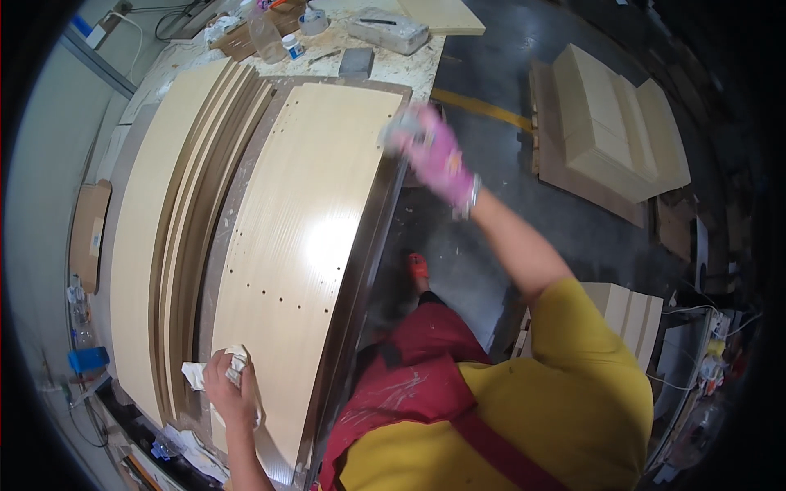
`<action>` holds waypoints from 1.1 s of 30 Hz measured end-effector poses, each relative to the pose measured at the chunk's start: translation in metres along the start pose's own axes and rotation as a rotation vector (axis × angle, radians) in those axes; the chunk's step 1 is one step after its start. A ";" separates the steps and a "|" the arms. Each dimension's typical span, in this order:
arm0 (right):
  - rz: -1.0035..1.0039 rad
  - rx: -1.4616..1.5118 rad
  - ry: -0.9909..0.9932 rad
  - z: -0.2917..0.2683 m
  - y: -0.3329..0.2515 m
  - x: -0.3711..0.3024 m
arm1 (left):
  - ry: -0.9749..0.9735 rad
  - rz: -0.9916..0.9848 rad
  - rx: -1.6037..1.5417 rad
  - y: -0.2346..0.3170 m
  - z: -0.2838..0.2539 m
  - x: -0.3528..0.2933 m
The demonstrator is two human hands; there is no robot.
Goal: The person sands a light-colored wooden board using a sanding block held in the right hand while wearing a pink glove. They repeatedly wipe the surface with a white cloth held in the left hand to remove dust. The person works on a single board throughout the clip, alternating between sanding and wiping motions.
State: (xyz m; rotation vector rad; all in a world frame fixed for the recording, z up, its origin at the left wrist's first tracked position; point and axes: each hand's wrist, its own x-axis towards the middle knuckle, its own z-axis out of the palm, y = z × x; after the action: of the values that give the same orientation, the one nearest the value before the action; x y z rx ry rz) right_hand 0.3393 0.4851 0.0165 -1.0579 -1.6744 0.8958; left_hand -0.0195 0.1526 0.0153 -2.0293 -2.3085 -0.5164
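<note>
A long pale wooden panel (286, 204) lies in front of me, with several small dark holes drilled along it. My left hand (229, 393), bare, is closed on a crumpled white cloth (237, 364) at the near left edge of this panel. My right hand (438, 155) wears a pink glove and is at the far right edge of the panel. Its fingers are closed around a greyish pad (399, 131), smeared by motion, so its exact kind does not show.
Left of the panel, several similar boards (155, 229) stand stacked. Beyond are a bottle (264, 37), a small white jar (292, 46), a grey block (356, 62) and a wrapped block (387, 31). Stacked panels (610, 123) rest on a pallet to the right.
</note>
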 end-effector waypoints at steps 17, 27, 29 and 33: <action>-0.275 -0.030 -0.274 0.067 -0.027 -0.121 | 0.086 -0.068 -0.020 -0.009 0.014 -0.024; -0.223 -0.148 -0.194 0.083 -0.033 -0.140 | 0.087 -0.050 -0.001 0.002 0.005 -0.018; -0.319 -0.089 -0.354 0.113 -0.059 -0.199 | 0.110 -0.023 -0.006 -0.004 0.008 -0.020; -0.431 0.099 -0.466 0.169 -0.097 -0.288 | 0.153 0.001 -0.032 -0.006 0.005 -0.025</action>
State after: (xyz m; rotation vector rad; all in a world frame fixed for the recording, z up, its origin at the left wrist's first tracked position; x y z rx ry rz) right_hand 0.2116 0.1669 -0.0391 -0.4029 -2.1087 0.9670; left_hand -0.0202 0.1290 0.0035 -1.9287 -2.2251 -0.6870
